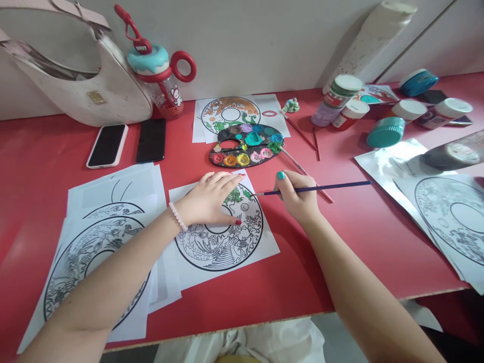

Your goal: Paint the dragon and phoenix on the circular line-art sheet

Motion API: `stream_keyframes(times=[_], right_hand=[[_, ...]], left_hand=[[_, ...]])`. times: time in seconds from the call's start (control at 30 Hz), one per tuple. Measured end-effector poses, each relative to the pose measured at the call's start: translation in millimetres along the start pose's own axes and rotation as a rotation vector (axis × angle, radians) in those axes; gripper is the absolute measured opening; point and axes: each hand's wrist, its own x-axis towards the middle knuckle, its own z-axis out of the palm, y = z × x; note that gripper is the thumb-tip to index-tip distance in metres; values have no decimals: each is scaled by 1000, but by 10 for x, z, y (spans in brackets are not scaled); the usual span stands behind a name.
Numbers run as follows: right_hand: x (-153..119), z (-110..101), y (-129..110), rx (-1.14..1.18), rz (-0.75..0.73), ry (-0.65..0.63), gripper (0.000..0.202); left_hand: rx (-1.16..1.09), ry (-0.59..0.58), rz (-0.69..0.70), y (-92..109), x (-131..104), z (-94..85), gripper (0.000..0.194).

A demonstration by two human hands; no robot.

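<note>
While the left hand (207, 200) rests, fingers spread, on one ring-patterned coloring sheet (227, 252), the right hand (300, 199) grips one blue paintbrush (340, 186); beyond, one palette (247, 150), three loose brushes (301, 133), two smartphones (108, 146); bare counter (242, 307) before front edge.

pale pink beaded bracelet (178, 217); left hand (217, 199), red nail polish (238, 222); right hand (300, 196), teal (mismatched); cream clothing (280, 340) below.

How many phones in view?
2: the pale-cased phone in front of the handbag, and the black phone just right of it. Any under the papers would be hidden.
</note>
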Motion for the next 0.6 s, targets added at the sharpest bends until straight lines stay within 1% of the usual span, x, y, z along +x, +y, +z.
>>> stream_keyframes(times=[0.2,0.6], right_hand=[[1,4,-15,-23,-12,3,54],[3,-6,-28,15,-25,-7,55]], left_hand=[[-22,17,10,8,-4,-10,102],[-4,-17,-6,13,2,-19,102]])
